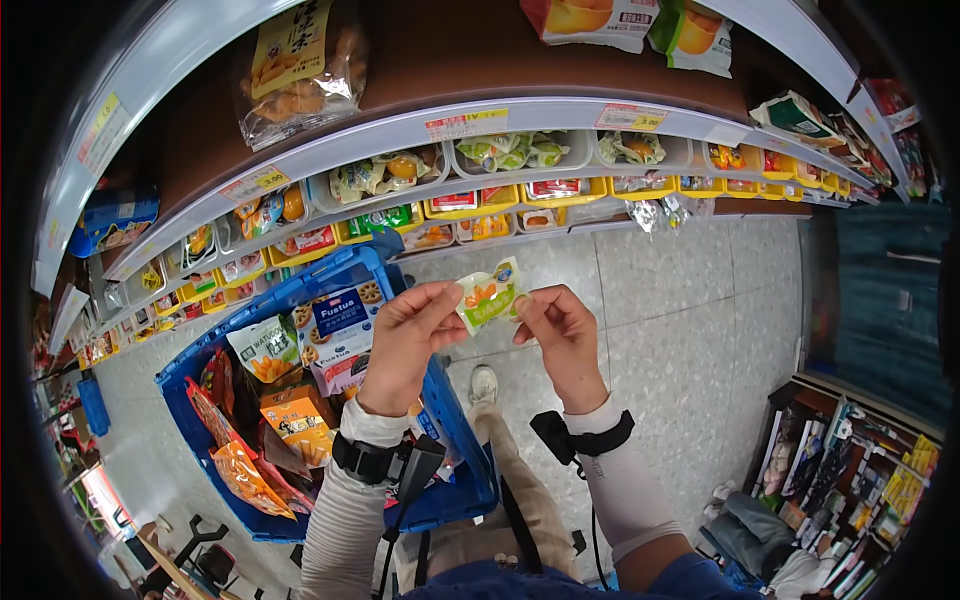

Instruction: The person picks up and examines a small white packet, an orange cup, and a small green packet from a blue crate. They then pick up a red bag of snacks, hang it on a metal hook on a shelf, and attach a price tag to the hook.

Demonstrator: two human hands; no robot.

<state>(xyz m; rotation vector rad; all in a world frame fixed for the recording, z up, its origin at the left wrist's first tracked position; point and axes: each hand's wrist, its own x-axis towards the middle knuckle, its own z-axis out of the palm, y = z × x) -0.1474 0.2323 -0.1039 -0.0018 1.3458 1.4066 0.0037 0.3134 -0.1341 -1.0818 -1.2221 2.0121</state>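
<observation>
A small green and white snack packet is stretched between my two hands, in front of the shelf. My left hand pinches its left edge between thumb and fingers. At the packet's right edge, my right hand grips a lower corner the same way. The packet's printed face, with an orange food picture, is turned up toward me. Below and left of my left hand stands a blue crate of packaged snacks, among them a blue Fustua box, a white and green bag and an orange box.
Shelves with price labels curve across the front, with rows of clear and yellow bins of small snacks beneath. Larger bags sit on the upper shelf. At right, a rack of goods stands on the tiled floor. Another person's legs show nearby.
</observation>
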